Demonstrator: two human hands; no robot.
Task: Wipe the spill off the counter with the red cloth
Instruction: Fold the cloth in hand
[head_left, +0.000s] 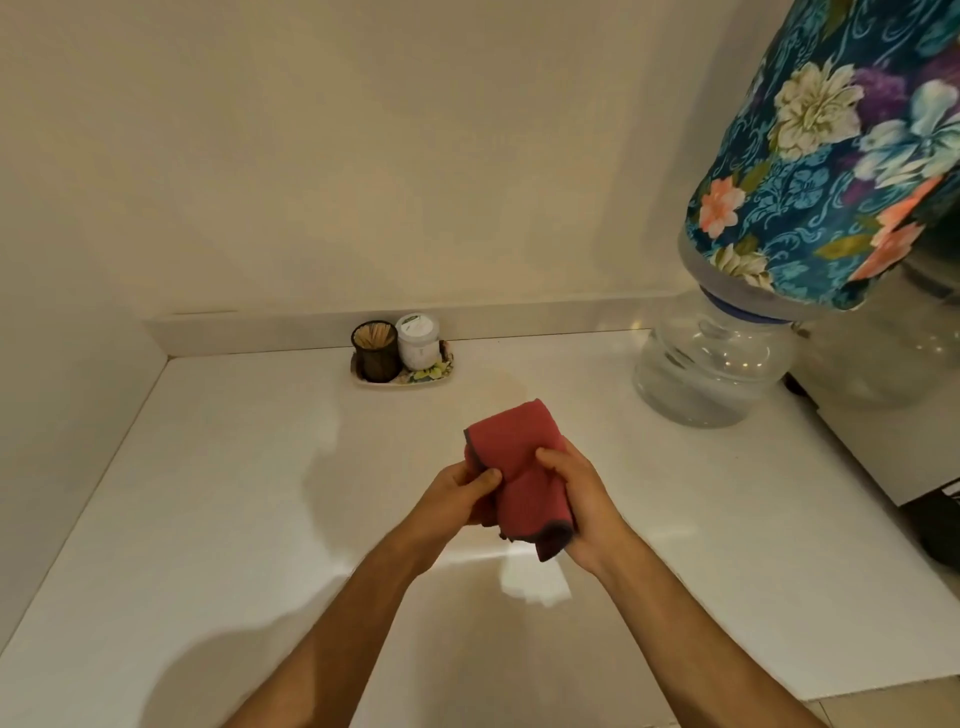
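The red cloth (519, 467), edged in dark grey, is folded and held above the white counter (234, 493) near its middle. My left hand (457, 499) pinches the cloth's left edge with thumb on top. My right hand (582, 499) grips its right side, and a corner of the cloth hangs down below that hand. A faint yellowish patch (501, 387) shows on the counter just beyond the cloth; I cannot tell for sure that it is the spill.
A small tray (402, 376) at the back wall holds a dark toothpick cup (375, 353) and a white jar (418, 340). An upturned water bottle (711, 358) with a floral cover (841, 166) stands at the right. Dark objects lie at the far right edge.
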